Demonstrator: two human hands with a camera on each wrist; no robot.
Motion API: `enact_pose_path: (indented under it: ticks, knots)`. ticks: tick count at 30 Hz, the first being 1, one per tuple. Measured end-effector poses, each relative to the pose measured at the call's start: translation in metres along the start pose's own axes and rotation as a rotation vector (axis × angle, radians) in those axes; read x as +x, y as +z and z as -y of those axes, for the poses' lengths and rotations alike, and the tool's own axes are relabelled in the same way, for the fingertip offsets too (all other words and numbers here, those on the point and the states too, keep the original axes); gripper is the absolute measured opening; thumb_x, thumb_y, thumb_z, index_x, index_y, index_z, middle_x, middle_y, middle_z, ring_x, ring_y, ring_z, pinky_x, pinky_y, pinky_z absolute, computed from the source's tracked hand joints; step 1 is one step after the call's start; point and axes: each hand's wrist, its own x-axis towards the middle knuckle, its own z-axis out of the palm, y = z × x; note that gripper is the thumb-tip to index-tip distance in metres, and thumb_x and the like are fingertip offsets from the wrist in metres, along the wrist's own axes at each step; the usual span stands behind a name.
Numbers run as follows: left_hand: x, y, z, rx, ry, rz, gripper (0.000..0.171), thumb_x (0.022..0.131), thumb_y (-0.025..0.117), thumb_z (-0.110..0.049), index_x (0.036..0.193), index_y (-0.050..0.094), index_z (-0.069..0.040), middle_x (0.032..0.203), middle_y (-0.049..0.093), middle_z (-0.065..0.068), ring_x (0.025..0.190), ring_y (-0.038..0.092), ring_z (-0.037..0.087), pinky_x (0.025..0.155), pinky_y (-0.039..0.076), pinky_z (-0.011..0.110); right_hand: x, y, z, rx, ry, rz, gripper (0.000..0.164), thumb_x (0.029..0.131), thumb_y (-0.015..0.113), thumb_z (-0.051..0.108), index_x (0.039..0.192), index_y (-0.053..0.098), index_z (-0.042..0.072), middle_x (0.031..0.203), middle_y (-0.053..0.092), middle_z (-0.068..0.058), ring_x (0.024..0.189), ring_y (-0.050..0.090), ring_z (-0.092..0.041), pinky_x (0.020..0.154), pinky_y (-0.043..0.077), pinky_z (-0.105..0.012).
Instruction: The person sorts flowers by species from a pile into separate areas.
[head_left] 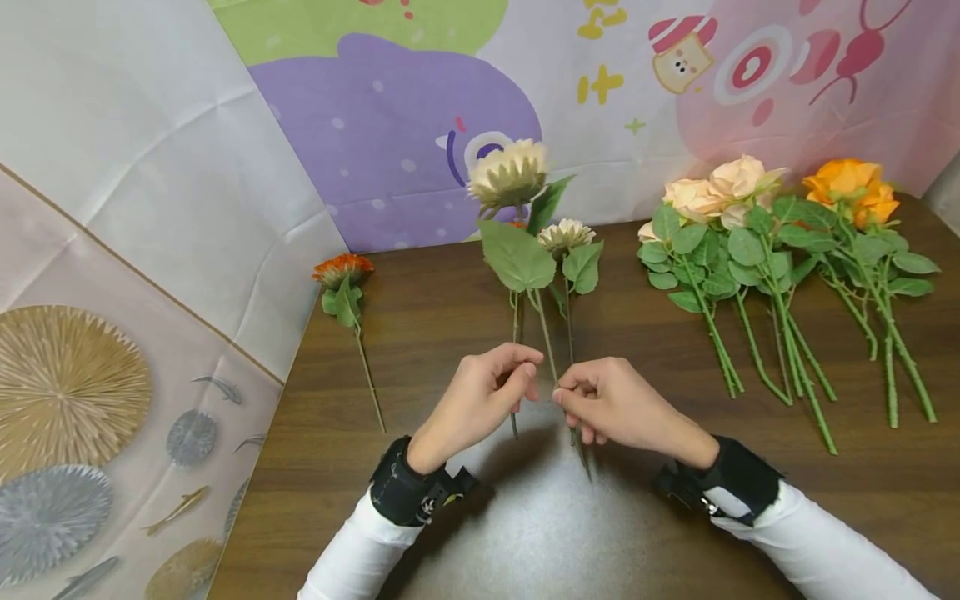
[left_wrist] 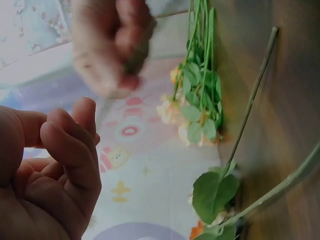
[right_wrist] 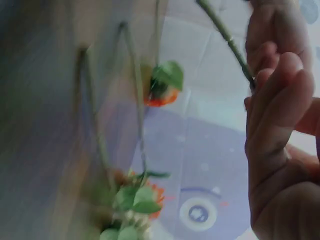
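A cream artificial flower [head_left: 507,179] with a large green leaf stands raised above the table. My right hand [head_left: 630,408] pinches its stem between thumb and fingers; the stem's end hangs below the hand. In the right wrist view that stem [right_wrist: 227,40] runs into the fingers. Just left of the stem, my left hand [head_left: 483,400] is loosely curled, with nothing between its fingers [left_wrist: 70,145]. Behind the hands lie a smaller cream flower [head_left: 567,236] and another stem [head_left: 515,333], whose orange head is mostly hidden by the raised flower.
One orange flower [head_left: 342,271] lies on the wooden table [head_left: 420,308] at the left. Several peach roses [head_left: 742,177] and orange roses [head_left: 851,187] with green leaves lie at the right. A printed cloth [head_left: 420,125] hangs behind the table's back edge.
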Motion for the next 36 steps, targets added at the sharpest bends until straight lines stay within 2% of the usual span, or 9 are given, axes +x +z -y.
enact_pose_path:
  ticks: [4, 10, 20, 29, 36]
  knots:
    - [-0.001, -0.004, -0.002, 0.014, -0.001, -0.017, 0.022, 0.1, 0.05, -0.003, 0.115, 0.066, -0.001, 0.076, 0.067, 0.002, 0.057, 0.056, 0.005, 0.051, 0.047, 0.024, 0.009, -0.01, -0.017, -0.026, 0.079, -0.069, 0.017, 0.097, 0.06, 0.008, 0.086, 0.068, -0.001, 0.066, 0.066, -0.008, 0.048, 0.062, -0.018, 0.046, 0.054, -0.037]
    - [-0.003, -0.004, -0.004, 0.029, 0.005, 0.006, 0.022, 0.101, 0.051, -0.004, 0.116, 0.066, -0.002, 0.077, 0.068, 0.002, 0.055, 0.052, 0.004, 0.048, 0.042, 0.022, 0.017, -0.027, -0.04, -0.014, 0.176, -0.057, 0.021, 0.097, 0.057, 0.006, 0.084, 0.067, -0.008, 0.063, 0.066, -0.007, 0.048, 0.064, -0.018, 0.047, 0.055, -0.036]
    - [-0.003, -0.005, -0.005, 0.076, 0.041, 0.02, 0.02, 0.1, 0.051, -0.004, 0.113, 0.067, -0.002, 0.075, 0.066, -0.001, 0.052, 0.046, 0.002, 0.048, 0.038, 0.02, 0.022, -0.037, -0.052, -0.051, 0.229, -0.071, 0.021, 0.099, 0.056, 0.008, 0.086, 0.066, -0.006, 0.064, 0.064, -0.007, 0.049, 0.063, -0.017, 0.048, 0.055, -0.033]
    - [-0.004, -0.003, -0.006, 0.098, 0.039, 0.048, 0.019, 0.1, 0.052, -0.004, 0.11, 0.068, -0.003, 0.073, 0.064, -0.003, 0.052, 0.044, 0.001, 0.048, 0.036, 0.019, 0.022, -0.043, -0.054, -0.064, 0.292, 0.03, 0.03, 0.1, 0.055, 0.012, 0.075, 0.065, -0.001, 0.059, 0.062, -0.005, 0.045, 0.061, -0.015, 0.048, 0.055, -0.035]
    - [-0.004, -0.003, -0.006, 0.121, 0.048, 0.083, 0.018, 0.1, 0.052, -0.006, 0.111, 0.068, -0.004, 0.074, 0.064, -0.003, 0.052, 0.045, 0.001, 0.047, 0.036, 0.019, 0.022, -0.044, -0.058, -0.072, 0.312, 0.101, 0.031, 0.1, 0.055, 0.012, 0.073, 0.063, 0.001, 0.059, 0.06, -0.006, 0.043, 0.06, -0.015, 0.046, 0.054, -0.034]
